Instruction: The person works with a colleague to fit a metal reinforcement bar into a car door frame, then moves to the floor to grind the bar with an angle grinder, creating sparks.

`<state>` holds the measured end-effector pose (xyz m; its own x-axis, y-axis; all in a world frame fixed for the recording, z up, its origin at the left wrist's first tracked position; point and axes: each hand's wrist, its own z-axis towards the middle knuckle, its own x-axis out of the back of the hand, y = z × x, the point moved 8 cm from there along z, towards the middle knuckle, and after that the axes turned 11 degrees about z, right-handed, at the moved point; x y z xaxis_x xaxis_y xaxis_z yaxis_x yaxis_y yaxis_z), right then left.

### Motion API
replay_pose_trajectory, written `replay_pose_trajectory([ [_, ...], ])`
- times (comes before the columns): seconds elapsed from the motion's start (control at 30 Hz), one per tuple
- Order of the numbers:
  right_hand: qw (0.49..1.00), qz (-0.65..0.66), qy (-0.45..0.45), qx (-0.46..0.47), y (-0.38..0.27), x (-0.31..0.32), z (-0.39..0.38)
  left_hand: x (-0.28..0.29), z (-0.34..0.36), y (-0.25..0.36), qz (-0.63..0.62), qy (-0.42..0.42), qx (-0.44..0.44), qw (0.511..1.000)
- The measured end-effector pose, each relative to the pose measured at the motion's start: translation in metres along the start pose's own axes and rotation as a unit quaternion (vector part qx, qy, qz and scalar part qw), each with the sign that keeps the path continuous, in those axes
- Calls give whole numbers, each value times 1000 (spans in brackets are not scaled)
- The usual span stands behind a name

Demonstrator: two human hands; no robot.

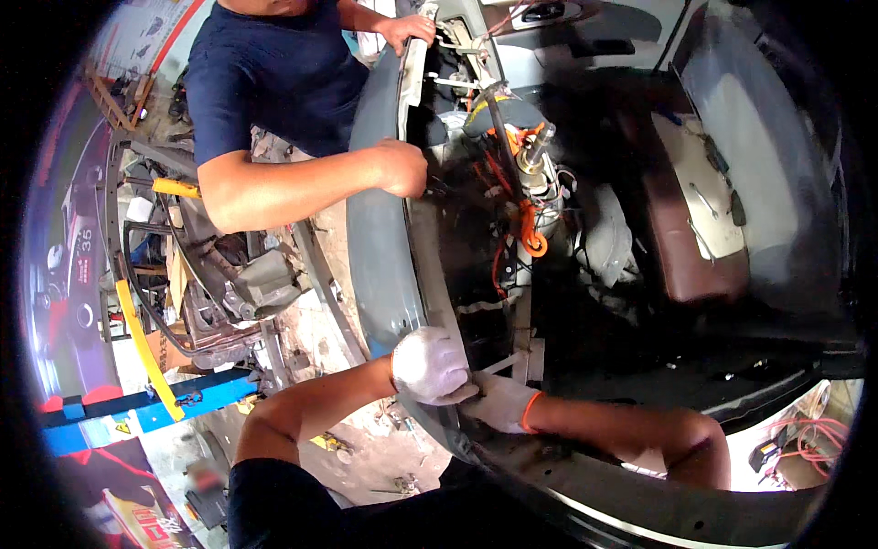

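My left hand (pixel 430 364), in a white glove with orange cuff, has its fingers curled over the edge of the grey body panel (pixel 380 274) along the cabin opening. My right hand (pixel 498 403), also gloved, reaches to the same edge, touching or just beside my left hand; its fingertips are hidden. Beyond the edge, inside the dark cabin, a bare steering column (pixel 535 160) stands with orange connectors and loose wires.
A co-worker in a dark T-shirt (pixel 256 82) holds the panel's far end and reaches inside. A seat (pixel 686 265) carries a pale board with tools. At left are stripped parts, a yellow bar (pixel 146 339) and a blue beam (pixel 210 393). Red hoses (pixel 814 439) lie at right.
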<state>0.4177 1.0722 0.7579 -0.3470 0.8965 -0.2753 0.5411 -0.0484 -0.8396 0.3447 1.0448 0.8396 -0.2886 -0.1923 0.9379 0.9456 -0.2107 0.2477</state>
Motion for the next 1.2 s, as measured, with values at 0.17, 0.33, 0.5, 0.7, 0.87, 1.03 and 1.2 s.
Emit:
replay_pose_trajectory([
  [0.17,998,-46,13,-52,19,-2,5,-2,0,2,-11,19,2,1000],
  [0.33,999,-28,31,-34,15,3,0,-7,-4,-2,-8,16,0,1000],
  [0.5,999,-1,25,45,22,3,6,-11,-8,-3,-5,25,-28,999],
  [0.7,997,82,6,-5,31,4,8,-16,-4,-1,-4,7,6,1000],
  [0.87,997,-53,-12,-47,27,1,5,-3,-1,0,9,45,-26,999],
  [1.03,999,-39,-7,32,37,-6,23,1,-4,-4,-12,47,3,999],
  [1.2,999,-28,3,17,8,2,7,-3,-4,-4,-2,22,15,1000],
])
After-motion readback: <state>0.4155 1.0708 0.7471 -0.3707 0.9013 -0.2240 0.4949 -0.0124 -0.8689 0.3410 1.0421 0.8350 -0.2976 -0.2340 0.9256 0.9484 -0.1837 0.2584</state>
